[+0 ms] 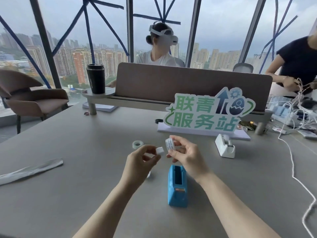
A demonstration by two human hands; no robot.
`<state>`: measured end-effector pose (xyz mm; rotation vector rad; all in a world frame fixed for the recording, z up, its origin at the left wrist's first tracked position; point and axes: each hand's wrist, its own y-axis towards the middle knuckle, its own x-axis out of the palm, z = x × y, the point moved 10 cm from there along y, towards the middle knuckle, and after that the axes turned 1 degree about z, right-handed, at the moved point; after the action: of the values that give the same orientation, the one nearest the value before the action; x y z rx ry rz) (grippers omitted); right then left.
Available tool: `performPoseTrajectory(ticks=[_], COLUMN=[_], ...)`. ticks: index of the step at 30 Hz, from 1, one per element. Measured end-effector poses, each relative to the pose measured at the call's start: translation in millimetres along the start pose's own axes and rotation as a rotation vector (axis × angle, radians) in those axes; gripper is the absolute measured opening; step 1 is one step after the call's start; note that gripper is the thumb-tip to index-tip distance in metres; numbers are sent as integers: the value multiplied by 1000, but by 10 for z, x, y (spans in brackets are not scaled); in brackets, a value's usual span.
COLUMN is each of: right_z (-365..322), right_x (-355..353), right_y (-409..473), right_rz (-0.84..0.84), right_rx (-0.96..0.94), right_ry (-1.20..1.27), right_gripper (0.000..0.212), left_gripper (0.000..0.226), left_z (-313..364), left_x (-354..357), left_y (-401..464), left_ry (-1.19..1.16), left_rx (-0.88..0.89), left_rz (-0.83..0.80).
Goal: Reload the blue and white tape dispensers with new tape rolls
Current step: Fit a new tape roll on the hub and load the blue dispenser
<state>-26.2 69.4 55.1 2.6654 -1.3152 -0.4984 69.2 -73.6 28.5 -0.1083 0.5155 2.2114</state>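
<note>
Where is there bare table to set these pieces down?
Bare table between the wrapper and blue dispenser, and between that and the cord. Crowded at the far right, around the cables.

Soft overcast daylight from windows [68,40] behind; faint shadows on surface [85,160]; wide-angle bending at edges; slight blur.

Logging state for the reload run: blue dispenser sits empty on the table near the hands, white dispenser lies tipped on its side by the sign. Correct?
Not quite. The head view shows the white dispenser standing upright by the sign, not tipped over. The rest holds: the blue dispenser sits empty on the table near the hands.
</note>
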Motion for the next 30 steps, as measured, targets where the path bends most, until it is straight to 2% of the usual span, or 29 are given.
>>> performPoseTrajectory(ticks=[4,12,24,30], right_z=[-30,22,103,162], right_x=[-124,-303,-445,-461], right_y=[-144,-307,-372,-384], right_rz=[18,-2,27,16], right_rx=[-24,-10,-24,-2], right_ry=[25,71,22,22], right_gripper=[37,41,46,42], left_gripper=[18,22,22,22], left_z=[183,343,255,262], left_x=[152,336,604,612], left_y=[-45,-116,-121,-140], left_ry=[9,39,72,68], left_rx=[22,62,36,14], left_rz=[-25,-61,-134,-147])
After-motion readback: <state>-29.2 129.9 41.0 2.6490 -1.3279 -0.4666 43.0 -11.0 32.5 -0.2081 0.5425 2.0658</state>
